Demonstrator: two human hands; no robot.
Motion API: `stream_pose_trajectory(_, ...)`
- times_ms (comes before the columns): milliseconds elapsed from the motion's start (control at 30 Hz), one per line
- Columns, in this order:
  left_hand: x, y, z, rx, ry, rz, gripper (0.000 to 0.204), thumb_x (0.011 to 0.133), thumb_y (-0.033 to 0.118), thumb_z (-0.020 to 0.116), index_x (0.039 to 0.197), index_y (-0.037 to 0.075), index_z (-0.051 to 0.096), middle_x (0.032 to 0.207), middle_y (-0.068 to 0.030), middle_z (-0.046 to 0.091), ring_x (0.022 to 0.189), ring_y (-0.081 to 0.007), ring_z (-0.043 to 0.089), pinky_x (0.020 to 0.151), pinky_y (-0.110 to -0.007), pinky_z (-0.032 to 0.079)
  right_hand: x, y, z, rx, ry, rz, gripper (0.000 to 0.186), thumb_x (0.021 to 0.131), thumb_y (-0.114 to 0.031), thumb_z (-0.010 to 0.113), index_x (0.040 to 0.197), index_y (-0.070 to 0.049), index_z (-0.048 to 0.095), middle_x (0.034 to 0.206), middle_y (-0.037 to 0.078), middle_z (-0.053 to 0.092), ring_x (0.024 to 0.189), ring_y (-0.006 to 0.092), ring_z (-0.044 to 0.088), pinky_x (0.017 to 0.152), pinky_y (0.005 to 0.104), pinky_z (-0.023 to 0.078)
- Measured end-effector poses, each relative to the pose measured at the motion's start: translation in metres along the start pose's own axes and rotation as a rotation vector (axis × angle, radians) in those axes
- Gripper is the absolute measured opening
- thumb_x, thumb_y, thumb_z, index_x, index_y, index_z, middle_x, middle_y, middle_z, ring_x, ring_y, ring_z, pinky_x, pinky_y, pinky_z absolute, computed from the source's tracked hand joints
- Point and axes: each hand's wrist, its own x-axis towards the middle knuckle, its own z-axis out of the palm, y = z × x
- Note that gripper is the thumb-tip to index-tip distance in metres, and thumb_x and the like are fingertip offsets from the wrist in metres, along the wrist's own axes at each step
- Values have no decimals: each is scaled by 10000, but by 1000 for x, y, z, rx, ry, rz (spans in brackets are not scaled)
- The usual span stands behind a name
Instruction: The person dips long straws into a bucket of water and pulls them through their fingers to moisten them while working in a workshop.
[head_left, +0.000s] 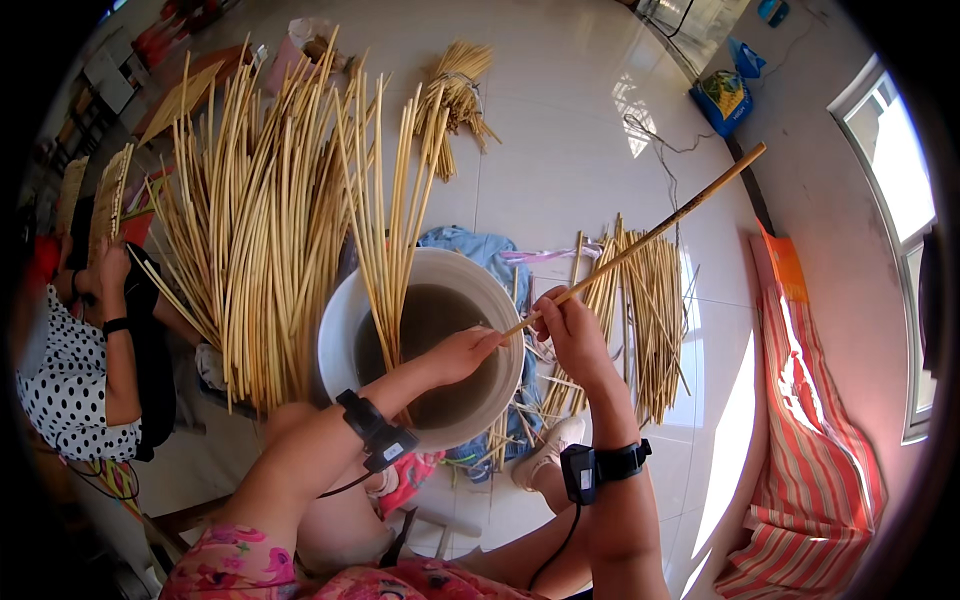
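Note:
My left hand (462, 352) pinches the lower end of a long tan stick (668, 225) above the rim of a white bucket (339, 337) of murky water. Just to its right, my right hand (563, 325) grips the same stick, which slants up to the right. Several long pale sticks (385, 250) stand tilted in the bucket, partly hidden behind my left forearm. A big sheaf of similar sticks (255, 250) leans at the bucket's left. Right of the bucket, loose sticks (645, 330) lie on the floor beside blue cloth (470, 245).
A co-worker (75, 375) at left holds a woven slatted piece (108, 190). A tied bundle (452, 95) lies on the tiled floor (560, 150) ahead. A blue sack (722, 100), cords and red striped fabric (810, 450) lie along the right wall (800, 190).

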Motion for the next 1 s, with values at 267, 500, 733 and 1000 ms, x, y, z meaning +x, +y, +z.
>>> stream_pose_trajectory(267,-13,32,-14,-15,-148,6,292,996,237,375,802,40,466,674,-34,506,642,-160,503,638,-295,413,1,-15,-35,105,447,-105,293,997,-230,426,809,-22,512,549,-13,421,472,60,378,440,232,310)
stream_pose_trajectory(500,-16,14,-14,12,-205,12,232,981,174,389,981,7,548,678,-53,533,645,-158,527,651,-297,447,-9,-12,-96,361,724,9,290,1003,-265,419,785,-81,475,586,-45,340,492,33,275,444,191,263)
stream_pose_trajectory(733,-5,40,-12,-146,-203,-1,209,968,154,423,954,-8,554,701,-54,557,666,-164,545,660,-309,459,-13,-6,-71,369,464,9,256,1007,-232,405,839,-53,478,582,-31,376,477,37,321,435,191,270)
stream_pose_trajectory(1000,-6,-41,-5,567,-187,-141,246,937,201,454,911,-8,580,837,-186,629,800,-371,604,746,-431,467,-13,-13,-30,-26,378,-125,244,994,-177,416,849,-8,516,586,24,484,516,77,470,481,237,376)
